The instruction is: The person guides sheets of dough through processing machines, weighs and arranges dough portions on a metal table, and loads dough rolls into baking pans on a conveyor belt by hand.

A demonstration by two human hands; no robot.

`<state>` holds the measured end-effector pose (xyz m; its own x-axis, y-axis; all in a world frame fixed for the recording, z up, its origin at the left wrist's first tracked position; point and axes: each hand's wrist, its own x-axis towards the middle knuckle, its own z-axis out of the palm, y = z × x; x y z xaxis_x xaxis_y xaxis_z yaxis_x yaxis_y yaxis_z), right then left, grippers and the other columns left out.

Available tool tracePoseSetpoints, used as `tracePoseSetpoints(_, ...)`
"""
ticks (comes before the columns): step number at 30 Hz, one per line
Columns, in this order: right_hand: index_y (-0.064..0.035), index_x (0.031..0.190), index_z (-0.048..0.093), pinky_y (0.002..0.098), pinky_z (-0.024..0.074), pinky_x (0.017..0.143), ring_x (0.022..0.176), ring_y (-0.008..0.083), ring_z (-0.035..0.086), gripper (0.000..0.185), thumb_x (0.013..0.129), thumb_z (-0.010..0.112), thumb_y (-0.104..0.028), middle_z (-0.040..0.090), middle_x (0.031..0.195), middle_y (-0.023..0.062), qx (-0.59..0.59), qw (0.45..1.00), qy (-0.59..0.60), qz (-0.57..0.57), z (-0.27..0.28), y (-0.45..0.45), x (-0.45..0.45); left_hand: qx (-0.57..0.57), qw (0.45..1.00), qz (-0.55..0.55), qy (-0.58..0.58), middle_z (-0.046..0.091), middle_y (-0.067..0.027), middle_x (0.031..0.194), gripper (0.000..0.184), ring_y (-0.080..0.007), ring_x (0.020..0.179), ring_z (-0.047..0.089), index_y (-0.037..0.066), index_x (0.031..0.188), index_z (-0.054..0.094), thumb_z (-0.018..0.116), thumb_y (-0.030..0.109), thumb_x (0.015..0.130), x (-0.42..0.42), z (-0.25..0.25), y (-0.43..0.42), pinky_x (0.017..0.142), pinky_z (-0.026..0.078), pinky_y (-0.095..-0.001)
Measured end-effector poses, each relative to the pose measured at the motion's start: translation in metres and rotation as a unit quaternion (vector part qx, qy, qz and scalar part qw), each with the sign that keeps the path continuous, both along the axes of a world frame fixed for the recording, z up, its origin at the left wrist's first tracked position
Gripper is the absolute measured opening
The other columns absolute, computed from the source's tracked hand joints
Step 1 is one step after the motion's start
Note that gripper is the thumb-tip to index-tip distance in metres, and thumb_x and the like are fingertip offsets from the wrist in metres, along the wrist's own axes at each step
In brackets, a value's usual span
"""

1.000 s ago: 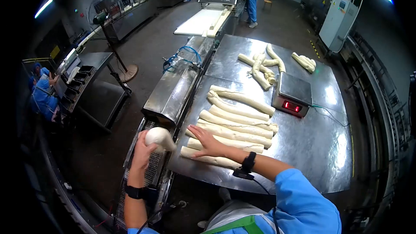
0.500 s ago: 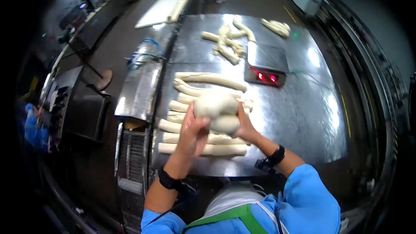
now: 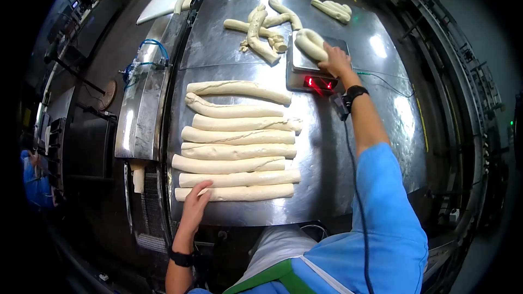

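Observation:
A folded piece of dough (image 3: 311,45) rests on the plate of a digital scale (image 3: 301,79) with a red display. My right hand (image 3: 337,61) has its fingers curled against the right end of that dough. Lower down, my left hand (image 3: 193,205) is at the left ends of the nearest dough logs (image 3: 256,191), thumb and fingers apart, its fingertips over the closest log. Whether it presses on the dough I cannot tell. Several pale dough logs (image 3: 239,151) lie side by side in a column on the steel table (image 3: 338,185).
Loose dough strips (image 3: 260,35) are heaped beyond the logs, and more dough (image 3: 332,10) lies at the far right. A metal-covered conveyor (image 3: 144,106) runs along the table's left edge. One cable (image 3: 357,196) hangs by my right arm; another person's blue clothing (image 3: 35,182) shows at far left.
The folded dough went from between both hands, above the logs, onto the scale with my right hand. My left hand let go of it and moved down and left to the nearest logs.

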<state>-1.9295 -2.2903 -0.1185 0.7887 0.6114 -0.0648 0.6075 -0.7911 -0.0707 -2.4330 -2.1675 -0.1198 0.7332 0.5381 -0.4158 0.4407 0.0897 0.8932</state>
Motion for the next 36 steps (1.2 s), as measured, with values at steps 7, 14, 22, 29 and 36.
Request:
tracePoseSetpoints(7,-0.0218,0.127,0.033,0.0484,0.0299,0.091,0.118,0.0313,0.033,0.075,0.065,0.062,-0.050,0.037,0.126,0.0138,0.104,0.990,-0.095,0.009,-0.027,-0.021,0.052,-0.021,0.994,0.105,0.038,0.051,-0.0032,0.106,0.027,-0.0127,0.100,0.044,0.002,0.108,0.051,0.045,0.013,0.084,-0.073,-0.016,0.012,0.087,0.030,-0.0252)
tracePoseSetpoints(14,-0.0149,0.125,0.037,0.0474,0.0257,0.094,0.118,0.0326,0.031,0.073,0.069,0.052,-0.059,0.035,0.127,0.0135,0.372,0.925,-0.084,0.003,-0.010,-0.028,0.073,-0.013,0.991,0.122,0.060,0.050,-0.0025,0.110,0.030,-0.0104,0.101,0.043,0.005,0.111,0.050,0.046,0.020,0.085,-0.088,-0.016,0.007,0.084,0.031,-0.0235)
tracePoseSetpoints(22,-0.0120,0.124,0.037,0.0464,0.0279,0.093,0.116,0.0347,0.033,0.071,0.071,0.053,-0.056,0.037,0.126,0.0149,0.339,0.937,-0.085,-0.014,-0.019,-0.005,0.060,0.000,0.986,0.155,0.058,0.049,-0.0030,0.112,0.031,-0.0118,0.103,0.042,0.005,0.111,0.049,0.047,0.021,0.085,-0.112,-0.020,-0.001,0.085,0.031,-0.0241)
tracePoseSetpoints(29,-0.0058,0.124,0.035,0.0398,0.0391,0.083,0.099,0.0339,0.049,0.055,0.076,0.052,-0.026,0.049,0.110,0.0233,0.119,0.982,-0.116,0.093,-0.049,0.042,0.026,0.265,0.936,0.192,0.130,0.050,-0.0129,0.108,0.030,-0.0252,0.103,0.047,0.003,0.105,0.051,0.054,0.010,0.076,-0.173,-0.068,0.000,0.088,0.035,-0.0303)
tracePoseSetpoints(36,-0.0025,0.123,0.039,0.0281,0.0324,0.091,0.113,0.0174,0.040,0.044,0.080,0.042,-0.001,0.044,0.121,0.0058,0.216,0.877,-0.036,0.427,-0.003,0.003,-0.017,0.448,0.677,0.372,0.449,0.041,-0.0160,0.119,0.062,-0.0302,0.112,0.037,0.009,0.119,0.041,0.065,0.029,0.065,-0.263,-0.105,0.038,0.091,0.029,-0.0437)
